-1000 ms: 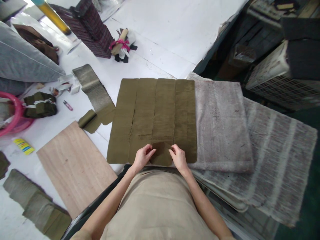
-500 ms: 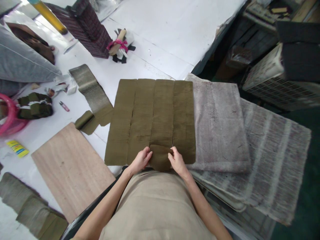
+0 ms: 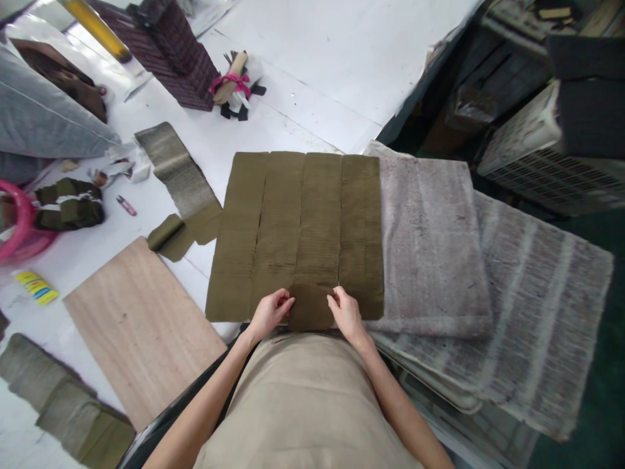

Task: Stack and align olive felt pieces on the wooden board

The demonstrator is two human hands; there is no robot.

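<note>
Between my two hands a small olive-brown fabric piece (image 3: 311, 306) is stretched by its upper corners, close to my body. My left hand (image 3: 270, 314) pinches its left edge between thumb and fingers. At its right edge, my right hand (image 3: 347, 311) pinches in the same way. Just beyond and partly underneath lie rows of overlapping olive fabric pieces (image 3: 297, 215), set side by side in several columns that form a rectangle. What supports these rows is hidden beneath them.
Grey felt-like cloths (image 3: 434, 247) lie at right. A wooden board (image 3: 141, 326) rests at left, near loose olive strips (image 3: 180, 176), pink snips (image 3: 127, 205) and a yellow packet (image 3: 36, 288). Dark stacked pieces (image 3: 195, 71) and a tied bundle (image 3: 237, 85) stand farther back on the white table (image 3: 322, 52).
The small fabric piece now hangs flatter and tauter between my hands. My left hand has shifted slightly left and down; my right hand stays nearly in place.
</note>
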